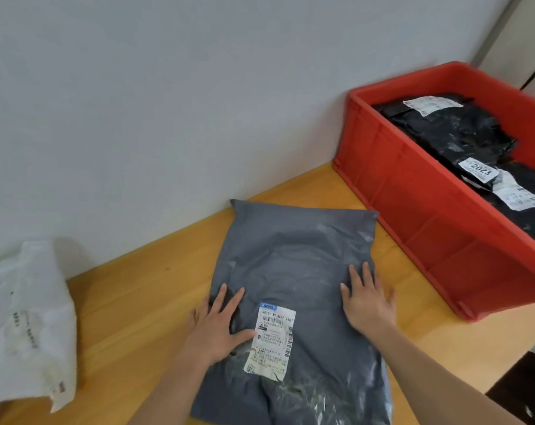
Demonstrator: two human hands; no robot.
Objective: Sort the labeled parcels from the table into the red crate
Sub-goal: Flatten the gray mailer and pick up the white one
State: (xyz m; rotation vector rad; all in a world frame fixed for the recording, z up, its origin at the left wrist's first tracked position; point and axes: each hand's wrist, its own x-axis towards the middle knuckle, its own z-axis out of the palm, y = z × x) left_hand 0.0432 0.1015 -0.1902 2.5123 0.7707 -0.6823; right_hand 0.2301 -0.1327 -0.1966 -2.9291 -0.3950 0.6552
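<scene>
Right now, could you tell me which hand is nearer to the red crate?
The right hand. It lies flat on the grey parcel's right edge, on the side facing the red crate. The left hand rests on the parcel's left side, farther away.

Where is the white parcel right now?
The white parcel lies at the table's far left edge against the wall, left of the grey parcel.

We see a wooden table [143, 302] with a grey parcel [294, 271], a white bag [27, 326] and a red crate [419, 191] on it.
</scene>
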